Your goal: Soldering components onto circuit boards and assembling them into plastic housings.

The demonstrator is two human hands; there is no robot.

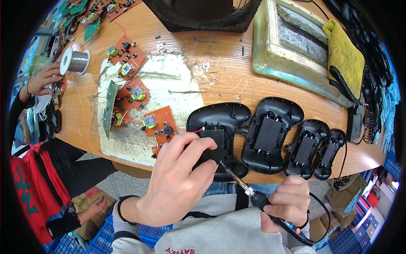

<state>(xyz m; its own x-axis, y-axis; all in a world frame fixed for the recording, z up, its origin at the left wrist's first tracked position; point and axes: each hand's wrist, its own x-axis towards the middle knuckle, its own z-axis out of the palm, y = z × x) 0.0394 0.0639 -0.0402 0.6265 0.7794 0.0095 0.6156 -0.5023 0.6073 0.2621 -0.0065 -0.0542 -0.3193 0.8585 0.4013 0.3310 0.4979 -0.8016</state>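
From my remote seat I spot 2 bits of lettering: small red letters (181,250) upside down on the wearer's grey sweatshirt (220,230) near 6 o'clock, and big green letters (26,194) on somebody's red top (38,213) around 8 o'clock.

Light grey fabric sweatshirt (224,233), small red lettering (182,251) across chest; grey left sleeve (131,244) crossed by dark navy band (119,233). Thin black cord bracelet (120,212) circles left wrist (135,211). Blue denim (216,189) at lap.
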